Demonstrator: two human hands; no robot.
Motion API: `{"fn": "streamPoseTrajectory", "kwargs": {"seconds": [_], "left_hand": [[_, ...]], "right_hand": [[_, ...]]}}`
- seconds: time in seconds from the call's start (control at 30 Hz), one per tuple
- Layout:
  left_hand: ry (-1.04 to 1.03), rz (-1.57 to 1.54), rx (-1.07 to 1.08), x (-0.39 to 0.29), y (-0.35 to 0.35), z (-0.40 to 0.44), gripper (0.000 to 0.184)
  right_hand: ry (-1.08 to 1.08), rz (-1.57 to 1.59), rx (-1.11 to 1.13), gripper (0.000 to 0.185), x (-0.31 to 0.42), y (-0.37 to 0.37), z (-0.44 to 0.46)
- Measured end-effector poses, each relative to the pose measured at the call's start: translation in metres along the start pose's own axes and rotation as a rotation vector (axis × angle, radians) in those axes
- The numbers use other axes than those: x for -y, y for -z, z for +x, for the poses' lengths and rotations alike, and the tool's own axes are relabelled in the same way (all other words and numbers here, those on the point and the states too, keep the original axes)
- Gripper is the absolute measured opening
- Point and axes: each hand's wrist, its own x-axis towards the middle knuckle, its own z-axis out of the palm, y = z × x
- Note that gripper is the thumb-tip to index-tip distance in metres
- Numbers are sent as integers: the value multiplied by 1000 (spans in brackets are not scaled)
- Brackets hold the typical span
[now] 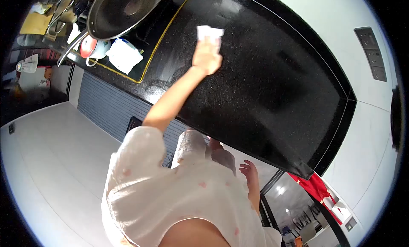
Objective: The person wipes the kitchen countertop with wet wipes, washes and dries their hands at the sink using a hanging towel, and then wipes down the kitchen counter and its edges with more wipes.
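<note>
White cloth, black counter.
Yellow trim borders the hob; near the counter's front edge, a red-and-white mug; white shirt with pink spots, perhaps hearts.

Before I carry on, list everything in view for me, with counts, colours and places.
white cloth: one, white, under the left hand's fingers on the counter
counter: one, black, across the middle
pan: one, dark, upper left
mug: one, white and red, by the pan
folded item: one, mostly white, kind unclear, right of the mug
socket strip: one, dark grey, right wall
red item: one, lower right, near the counter's corner
ribbed front: one, grey, below the counter
floor: one, pale, lower left
far-left clutter: count unclear, mixed colours
left hand: one, on the cloth
right hand: one, lowered, beside the body
</note>
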Motion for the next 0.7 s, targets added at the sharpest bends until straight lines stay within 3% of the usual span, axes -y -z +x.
{"fn": "streamPoseTrajectory", "kwargs": {"seconds": [0.03, 0.1, 0.17, 0.2, 0.23, 0.27, 0.3, 0.33, 0.37, 0.4, 0.47, 0.53, 0.6, 0.7], "left_hand": [[-110, -144, 286, -55, 14, 13, 47], [-374, -446, -64, -115, -28, -48, 42], [-638, -374, 77, -129, 0, -106, 41], [-610, -563, 114, -119, 11, -122, 41], [-436, -643, 370, -101, 13, -119, 42], [-454, -394, 195, -74, 11, -112, 41], [-280, -368, 205, -44, 41, -88, 40], [-354, -135, -29, -10, 32, -69, 40], [-139, -53, 138, 20, 15, -40, 46], [-132, -9, 18, 42, 1, -12, 52], [-60, 6, -22, 56, -12, 50, 56], [17, 49, -51, 35, -20, 98, 56], [-71, 45, 158, -8, -7, 115, 52], [-458, -234, -40, -78, -55, 56, 49]], "right_hand": [[13, 6, -21, 42, 3, -5, -4], [24, 28, -25, 43, 4, -8, -8], [40, 77, 0, 43, 6, -11, -6], [31, 75, 0, 43, 6, -11, -5], [23, 75, 2, 43, 5, -13, -2], [15, 79, 6, 44, 3, -16, 1], [7, 82, 13, 44, 2, -18, 1], [5, 85, 19, 44, 2, -20, 4], [5, 87, 26, 44, 3, -22, 7], [13, 93, 30, 44, 4, -24, 7], [30, 105, 37, 44, 5, -27, 8], [21, 118, -21, 43, 6, -30, 8], [35, 116, -83, 42, 15, -37, -7], [49, 203, -78, 39, 11, -42, -14]]}}
